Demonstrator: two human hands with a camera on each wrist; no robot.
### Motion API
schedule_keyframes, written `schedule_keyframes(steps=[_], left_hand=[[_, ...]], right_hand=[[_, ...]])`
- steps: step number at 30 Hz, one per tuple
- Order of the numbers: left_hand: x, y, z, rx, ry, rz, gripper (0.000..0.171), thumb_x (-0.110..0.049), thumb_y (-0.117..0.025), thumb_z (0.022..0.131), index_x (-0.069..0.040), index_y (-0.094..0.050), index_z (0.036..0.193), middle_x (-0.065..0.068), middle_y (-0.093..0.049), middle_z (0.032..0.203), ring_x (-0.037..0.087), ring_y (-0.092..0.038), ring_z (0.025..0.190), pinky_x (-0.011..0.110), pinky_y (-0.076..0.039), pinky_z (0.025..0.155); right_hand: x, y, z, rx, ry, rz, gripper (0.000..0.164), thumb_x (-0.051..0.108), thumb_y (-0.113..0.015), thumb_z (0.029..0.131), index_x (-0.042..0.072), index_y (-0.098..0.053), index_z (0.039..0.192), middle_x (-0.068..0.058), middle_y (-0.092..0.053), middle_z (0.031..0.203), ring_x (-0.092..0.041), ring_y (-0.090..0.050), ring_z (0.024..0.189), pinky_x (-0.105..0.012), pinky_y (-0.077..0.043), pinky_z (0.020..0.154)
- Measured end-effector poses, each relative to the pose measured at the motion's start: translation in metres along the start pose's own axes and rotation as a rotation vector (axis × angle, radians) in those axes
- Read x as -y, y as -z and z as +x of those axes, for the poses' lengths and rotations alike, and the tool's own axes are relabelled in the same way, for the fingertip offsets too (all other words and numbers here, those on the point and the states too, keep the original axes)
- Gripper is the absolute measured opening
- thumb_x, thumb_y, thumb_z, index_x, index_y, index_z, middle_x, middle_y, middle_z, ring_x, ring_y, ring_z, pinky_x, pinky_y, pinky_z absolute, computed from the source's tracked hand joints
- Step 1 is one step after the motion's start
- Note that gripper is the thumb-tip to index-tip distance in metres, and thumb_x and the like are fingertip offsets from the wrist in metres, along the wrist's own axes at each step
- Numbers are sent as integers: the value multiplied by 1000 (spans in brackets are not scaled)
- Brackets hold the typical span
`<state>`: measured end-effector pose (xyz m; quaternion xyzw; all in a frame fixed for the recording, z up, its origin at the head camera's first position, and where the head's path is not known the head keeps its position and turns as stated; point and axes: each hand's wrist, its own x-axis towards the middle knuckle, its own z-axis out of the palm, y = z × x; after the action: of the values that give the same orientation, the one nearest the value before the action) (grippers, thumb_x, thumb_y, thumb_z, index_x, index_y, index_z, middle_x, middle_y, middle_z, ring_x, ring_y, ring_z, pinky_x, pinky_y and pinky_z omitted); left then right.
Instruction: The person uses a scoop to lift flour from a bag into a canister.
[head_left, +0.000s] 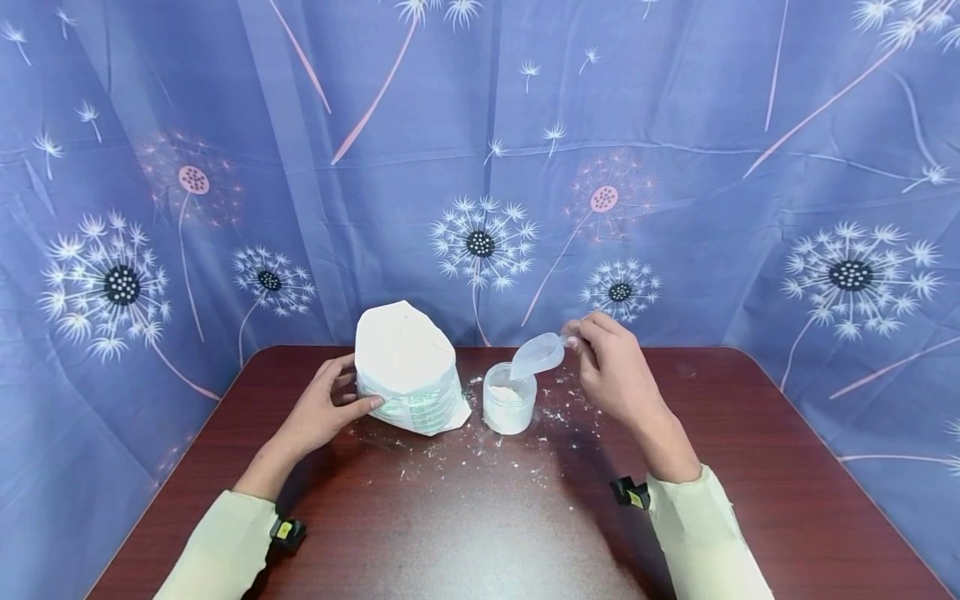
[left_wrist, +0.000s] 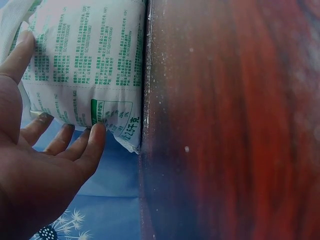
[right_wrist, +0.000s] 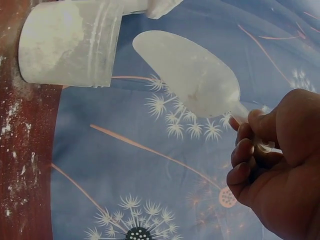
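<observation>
A white bag with green print [head_left: 420,408] stands on the table. My left hand [head_left: 326,408] holds its left side, thumb on the front and fingers spread along the side; in the left wrist view the fingertips [left_wrist: 97,132] touch the printed face. My right hand [head_left: 618,371] pinches the handle of a translucent plastic scoop [head_left: 542,354]. Its bowl is tilted, with the tip over the mouth of a clear jar [head_left: 510,417] partly filled with white powder [head_left: 504,393]. From the right wrist view, the scoop [right_wrist: 195,75] shows only a thin white film.
White powder is scattered over the brown table [head_left: 480,517] around the jar and bag. A blue curtain [head_left: 675,100] with dandelion prints hangs behind the table and along its sides.
</observation>
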<state>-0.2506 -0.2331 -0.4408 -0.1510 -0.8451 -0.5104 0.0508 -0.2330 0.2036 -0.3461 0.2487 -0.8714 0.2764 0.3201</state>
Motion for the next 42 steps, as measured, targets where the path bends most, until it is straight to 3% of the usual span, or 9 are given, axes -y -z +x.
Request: schedule_keyframes(steps=[14, 29, 42], left_hand=[[-1, 1, 0, 3, 10, 16, 82, -27, -85, 94, -6, -40, 160, 20, -42, 150, 46, -54, 137, 56, -56, 103], [-4, -2, -1, 5, 18, -20, 83, -23, -85, 94, -5, -39, 161, 21, -40, 152, 47, -53, 139, 59, -54, 105], [-1, 0, -1, 12, 9, -36, 83, -21, -85, 94, -4, -38, 161, 21, -40, 151, 46, -54, 139, 58, -54, 105]], right_hand=[[11, 2, 3, -42, 21, 39, 13, -4, -68, 100, 1, -78, 107, -6, -66, 90, -13, -47, 69, -27, -41, 62], [27, -2, 9, -56, 53, 80, 12, -1, -67, 101, 3, -77, 108, -4, -64, 91, -14, -53, 76, -28, -42, 66], [42, -13, 17, -76, 62, 160, 16, -3, -70, 99, 4, -78, 111, -2, -64, 90, -12, -46, 68, -24, -39, 62]])
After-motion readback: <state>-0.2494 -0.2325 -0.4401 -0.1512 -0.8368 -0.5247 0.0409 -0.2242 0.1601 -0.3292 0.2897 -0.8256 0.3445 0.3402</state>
